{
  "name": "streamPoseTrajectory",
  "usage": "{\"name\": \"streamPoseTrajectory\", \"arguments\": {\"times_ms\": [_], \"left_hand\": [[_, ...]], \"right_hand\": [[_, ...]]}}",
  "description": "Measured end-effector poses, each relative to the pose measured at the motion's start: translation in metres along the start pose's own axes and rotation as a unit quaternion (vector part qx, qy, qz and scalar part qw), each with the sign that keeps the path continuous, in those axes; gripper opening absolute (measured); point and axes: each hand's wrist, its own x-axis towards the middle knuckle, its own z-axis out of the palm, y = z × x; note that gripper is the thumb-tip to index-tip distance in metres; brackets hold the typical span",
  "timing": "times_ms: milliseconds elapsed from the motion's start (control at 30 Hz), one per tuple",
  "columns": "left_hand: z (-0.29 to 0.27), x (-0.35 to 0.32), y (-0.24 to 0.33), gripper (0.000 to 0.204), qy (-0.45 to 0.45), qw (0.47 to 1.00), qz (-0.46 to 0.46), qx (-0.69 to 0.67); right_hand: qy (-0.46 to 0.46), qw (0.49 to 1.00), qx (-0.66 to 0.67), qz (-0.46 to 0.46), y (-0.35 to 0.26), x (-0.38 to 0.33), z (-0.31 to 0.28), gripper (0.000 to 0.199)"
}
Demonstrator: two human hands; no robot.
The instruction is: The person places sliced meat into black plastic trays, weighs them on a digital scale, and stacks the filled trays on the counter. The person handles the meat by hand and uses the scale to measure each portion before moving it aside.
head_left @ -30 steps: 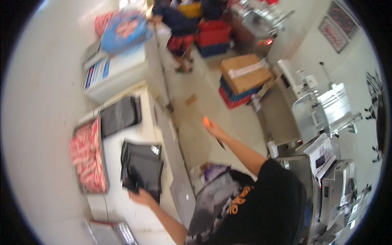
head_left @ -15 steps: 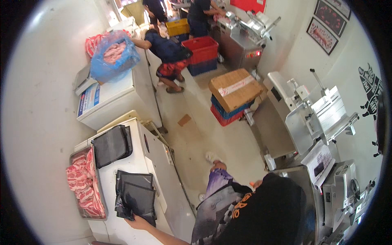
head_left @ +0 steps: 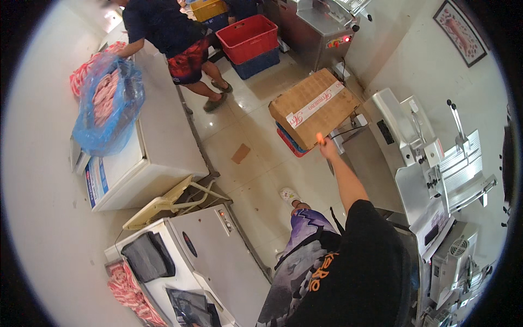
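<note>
Nearest me, my own black shirt (head_left: 354, 272) with orange lettering and my purple patterned shorts (head_left: 305, 240) fill the lower middle of the head view, one white shoe (head_left: 289, 194) planted on the wet tiled floor (head_left: 256, 180). Low at left I see black trays (head_left: 190, 310) stacked on a white chest freezer (head_left: 218, 250), a dark folded sheet (head_left: 147, 256) on its far end, and a tray of sliced red-and-white meat (head_left: 128, 289) along its outer edge.

My right arm reaches forward and up from the shoulder. My right hand (head_left: 326, 146) is closed around a small orange object (head_left: 320, 138), pinched at the fingertips; what it is I cannot tell. The object sits just in front of a brown cardboard box (head_left: 313, 106) sealed with a white tape strip, resting on stacked red and blue crates (head_left: 291, 143). My left hand is out of view.

To the right stands a steel meat slicer (head_left: 436, 158) on its desk, with more grey machines below it. Beyond the freezer a cream folding stool (head_left: 163, 199) lies tipped against a second white freezer (head_left: 158, 141), which carries a blue plastic bag (head_left: 109, 103) full of meat slices.

Farther off, another person in a dark shirt and red patterned shorts (head_left: 185, 49) stands at that freezer, a hand by the bag. Behind them are a red crate (head_left: 250, 38) on a blue one, a yellow crate (head_left: 210, 8), and a steel machine (head_left: 321, 32) with a red light.
</note>
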Motion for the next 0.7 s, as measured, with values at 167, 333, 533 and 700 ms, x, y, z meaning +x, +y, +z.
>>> {"name": "streamPoseTrajectory", "arguments": {"times_ms": [167, 333, 533, 700], "left_hand": [[0.008, -0.028, 0.055, 0.054, -0.031, 0.994, -0.018, 0.106], [0.026, -0.043, 0.086, 0.052, -0.067, 0.984, -0.028, 0.16], [0.03, -0.047, 0.085, 0.05, -0.097, 0.973, -0.039, 0.205], [0.021, -0.02, 0.072, 0.049, -0.078, 0.972, -0.045, 0.217]], "right_hand": [[0.044, 0.999, -0.008, 0.013, -0.062, 0.16, -0.051, 0.04], [0.078, 0.991, 0.056, 0.096, -0.046, 0.257, -0.069, 0.043], [0.055, 0.986, -0.103, -0.115, 0.005, 0.179, -0.007, 0.031], [-0.292, 0.954, 0.019, 0.06, 0.039, -0.001, 0.065, 0.024]]}}
